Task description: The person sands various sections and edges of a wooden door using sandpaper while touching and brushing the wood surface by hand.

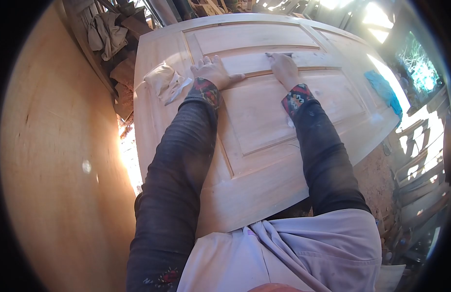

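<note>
A pale wooden panelled door [186, 190] lies flat in front of me, with moulding round its recessed panels. My left hand [213, 72] rests on it with fingers spread, near the left end of the rail between two panels. Farther right, my right hand [284, 68] is closed on a small dark piece of sandpaper [278, 54] and presses it against that rail. Part of the sandpaper is hidden under the fingers. Left of my left hand, a crumpled beige cloth or paper [159, 80] lies on the door with a whitish scrap beside it.
A blue crumpled cloth or plastic [385, 92] hangs over the door's right edge. A large wooden board [60, 160] stands close on my left. Wood scraps [420, 180] lie piled at the right, and a light cloth [107, 35] hangs at the upper left.
</note>
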Available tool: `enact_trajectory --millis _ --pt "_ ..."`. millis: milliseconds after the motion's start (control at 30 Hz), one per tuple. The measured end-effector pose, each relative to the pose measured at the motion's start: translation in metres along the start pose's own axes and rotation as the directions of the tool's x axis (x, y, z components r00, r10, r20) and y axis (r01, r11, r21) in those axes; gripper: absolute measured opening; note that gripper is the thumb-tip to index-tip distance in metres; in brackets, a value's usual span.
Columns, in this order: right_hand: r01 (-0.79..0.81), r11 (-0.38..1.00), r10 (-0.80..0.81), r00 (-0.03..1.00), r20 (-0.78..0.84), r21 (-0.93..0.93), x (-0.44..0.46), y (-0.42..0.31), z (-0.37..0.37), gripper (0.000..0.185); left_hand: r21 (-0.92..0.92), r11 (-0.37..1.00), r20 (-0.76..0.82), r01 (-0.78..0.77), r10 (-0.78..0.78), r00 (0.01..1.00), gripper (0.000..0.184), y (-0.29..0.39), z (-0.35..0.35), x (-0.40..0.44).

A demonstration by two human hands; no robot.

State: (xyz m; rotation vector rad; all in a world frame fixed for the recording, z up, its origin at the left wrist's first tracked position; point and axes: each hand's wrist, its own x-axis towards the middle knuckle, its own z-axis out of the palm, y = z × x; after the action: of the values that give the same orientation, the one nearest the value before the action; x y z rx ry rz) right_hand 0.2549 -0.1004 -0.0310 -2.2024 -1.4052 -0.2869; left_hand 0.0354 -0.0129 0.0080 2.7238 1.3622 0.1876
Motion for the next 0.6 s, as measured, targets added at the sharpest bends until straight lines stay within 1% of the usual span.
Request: enact_trajectory --millis 33,67,133,233,333,433,533,600 --pt "-0.071 0.996 0.071 0.997 -0.006 -0.059 -0.002 0.002 -0.006 0.030 -0.006 1.000 0.021 0.001 -0.001 1.000 0.104 0.001 -0.001 0.001" --pt "-0.018 0.998 0.017 1.000 -0.003 -0.067 -0.004 -0.001 -0.005 0.028 -0.022 1.000 0.034 -0.003 0.004 0.999 0.106 0.002 -0.002 0.002" --pt "0.095 0.992 -0.095 0.995 0.006 -0.077 -0.006 -0.017 0.000 0.026 -0.052 0.999 0.060 -0.004 0.007 0.998 0.109 0.000 -0.003 0.002" --pt "0.368 0.926 -0.373 0.926 0.062 0.087 -0.009 -0.050 -0.004 0.025 -0.026 0.999 0.020 0.017 -0.017 1.000 0.112 0.000 0.002 0.001" --pt "0.292 0.951 -0.288 0.956 -0.052 0.105 -0.013 -0.063 -0.018 0.025 0.006 0.997 0.038 0.075 -0.076 0.996 0.115 0.008 0.010 0.002" --pt "0.438 0.895 -0.441 0.898 0.012 0.088 -0.001 -0.035 -0.006 0.024 0.022 0.991 0.119 0.135 -0.137 0.983 0.107 0.019 0.011 -0.001" --pt "0.429 0.902 -0.423 0.899 0.112 -0.044 0.037 -0.032 -0.008 0.025 -0.010 0.989 0.144 0.149 -0.146 0.979 0.104 0.019 0.009 -0.001" --pt "0.409 0.912 -0.407 0.911 0.069 -0.027 0.061 -0.034 -0.011 0.025 -0.040 0.993 0.102 0.113 -0.108 0.989 0.103 0.015 0.011 -0.004"
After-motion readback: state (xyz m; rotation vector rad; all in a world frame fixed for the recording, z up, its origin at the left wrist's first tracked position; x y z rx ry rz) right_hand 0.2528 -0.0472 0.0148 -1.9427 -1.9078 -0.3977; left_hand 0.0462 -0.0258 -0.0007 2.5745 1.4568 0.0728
